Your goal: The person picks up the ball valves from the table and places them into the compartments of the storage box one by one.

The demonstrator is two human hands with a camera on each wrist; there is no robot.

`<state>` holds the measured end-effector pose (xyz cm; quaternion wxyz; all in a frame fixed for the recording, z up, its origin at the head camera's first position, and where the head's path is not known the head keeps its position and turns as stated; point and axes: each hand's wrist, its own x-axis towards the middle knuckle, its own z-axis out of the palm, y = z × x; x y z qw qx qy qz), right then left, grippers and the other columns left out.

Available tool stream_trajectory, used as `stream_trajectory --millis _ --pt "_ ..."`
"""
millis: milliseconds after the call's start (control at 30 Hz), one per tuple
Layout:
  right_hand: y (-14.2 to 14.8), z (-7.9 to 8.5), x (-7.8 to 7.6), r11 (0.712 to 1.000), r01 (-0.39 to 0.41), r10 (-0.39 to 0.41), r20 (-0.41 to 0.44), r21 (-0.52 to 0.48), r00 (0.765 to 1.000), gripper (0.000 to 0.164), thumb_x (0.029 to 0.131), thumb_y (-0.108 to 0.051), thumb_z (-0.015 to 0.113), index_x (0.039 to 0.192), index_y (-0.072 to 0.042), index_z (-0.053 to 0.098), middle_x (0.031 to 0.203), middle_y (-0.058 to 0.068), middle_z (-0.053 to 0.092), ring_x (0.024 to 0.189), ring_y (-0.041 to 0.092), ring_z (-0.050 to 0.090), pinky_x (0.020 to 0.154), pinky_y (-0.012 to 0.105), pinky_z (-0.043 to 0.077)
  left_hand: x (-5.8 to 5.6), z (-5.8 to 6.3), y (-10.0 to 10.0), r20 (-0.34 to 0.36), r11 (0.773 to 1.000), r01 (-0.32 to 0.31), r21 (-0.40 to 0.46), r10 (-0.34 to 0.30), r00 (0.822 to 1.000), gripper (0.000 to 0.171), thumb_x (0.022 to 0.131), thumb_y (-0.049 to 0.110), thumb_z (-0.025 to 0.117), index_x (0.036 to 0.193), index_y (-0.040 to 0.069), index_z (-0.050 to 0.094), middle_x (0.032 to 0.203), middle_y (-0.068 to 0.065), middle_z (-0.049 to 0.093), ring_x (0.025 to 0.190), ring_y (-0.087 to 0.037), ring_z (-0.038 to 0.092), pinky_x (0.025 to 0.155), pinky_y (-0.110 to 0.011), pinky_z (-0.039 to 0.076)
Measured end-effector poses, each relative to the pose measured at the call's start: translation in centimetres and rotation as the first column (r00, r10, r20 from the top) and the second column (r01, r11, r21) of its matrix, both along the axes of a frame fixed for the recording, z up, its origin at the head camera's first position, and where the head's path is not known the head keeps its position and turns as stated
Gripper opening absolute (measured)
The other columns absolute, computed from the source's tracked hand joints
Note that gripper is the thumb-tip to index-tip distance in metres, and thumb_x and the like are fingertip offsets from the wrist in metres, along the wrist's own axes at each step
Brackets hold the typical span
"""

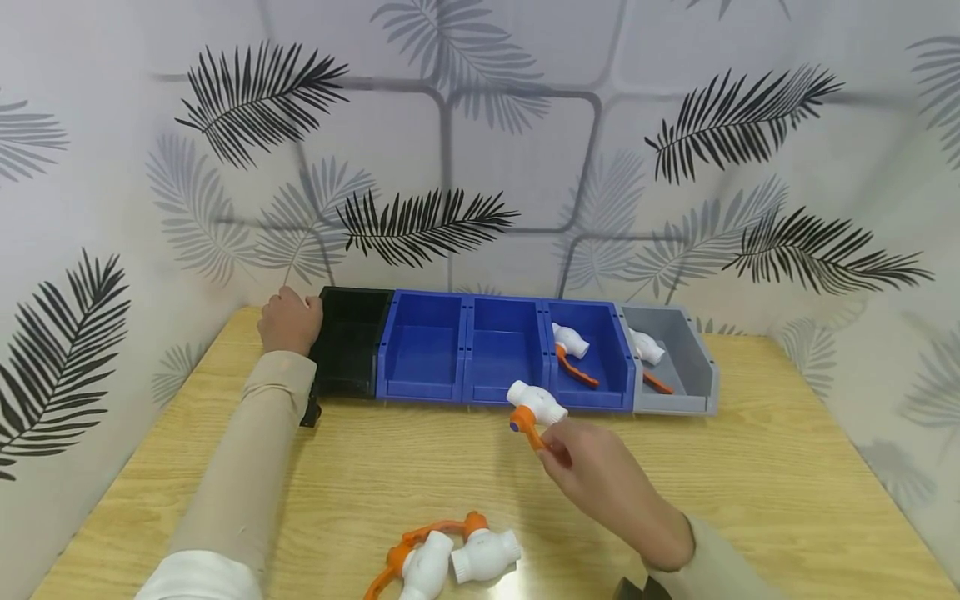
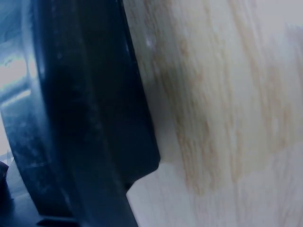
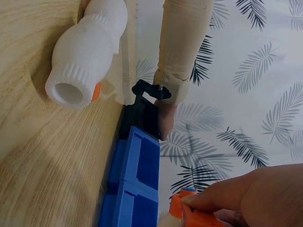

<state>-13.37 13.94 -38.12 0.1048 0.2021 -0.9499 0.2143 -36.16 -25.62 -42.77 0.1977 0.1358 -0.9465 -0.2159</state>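
My right hand (image 1: 600,475) pinches the orange lever of a white plastic ball valve (image 1: 537,402), raised in front of the middle blue bin (image 1: 504,392). The right wrist view shows thumb and finger on its orange lever (image 3: 201,218). At the far left, my left hand (image 1: 291,321) grips the left wall of the black bin (image 1: 351,385); its fingertips are partly hidden. That bin's dark side (image 2: 94,113) fills much of the left wrist view. Near the front of the table lie two more valves, one white-bodied valve (image 1: 486,556) beside another valve (image 1: 427,568), both with orange levers.
The bins stand in a row along the back of the wooden table (image 1: 420,467). A valve (image 1: 572,342) lies in the right-hand blue bin (image 1: 600,400), another valve (image 1: 648,347) in the grey bin (image 1: 690,367). Behind rises a leaf-patterned wall (image 1: 517,158).
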Motion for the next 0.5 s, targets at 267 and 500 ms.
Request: stream_trajectory --millis 267,500 --pt "-0.5 -0.3 -1.3 1.000 -0.007 0.007 -0.011 0.003 1.000 0.008 0.077 -0.010 0.071 0.074 -0.011 0.064 0.060 -0.008 0.043 0.054 0.007 0.039 0.049 0.021 0.035 0.4 0.2 0.1 0.004 1.000 -0.016 -0.007 0.016 1.000 0.039 0.090 0.024 0.038 0.092 -0.012 0.051 0.090 -0.032 0.054 0.086 -0.050 0.053 0.073 -0.060 0.042" --pt "-0.8 -0.7 -2.5 1.000 0.003 -0.003 -0.010 -0.016 1.000 0.006 0.077 -0.009 0.071 0.076 -0.009 0.065 0.061 -0.006 0.045 0.054 0.007 0.040 0.048 0.021 0.035 0.3 0.4 0.1 0.010 1.000 -0.011 0.001 0.011 1.000 0.039 0.090 0.025 0.037 0.092 -0.011 0.050 0.090 -0.032 0.054 0.086 -0.050 0.053 0.072 -0.060 0.041"
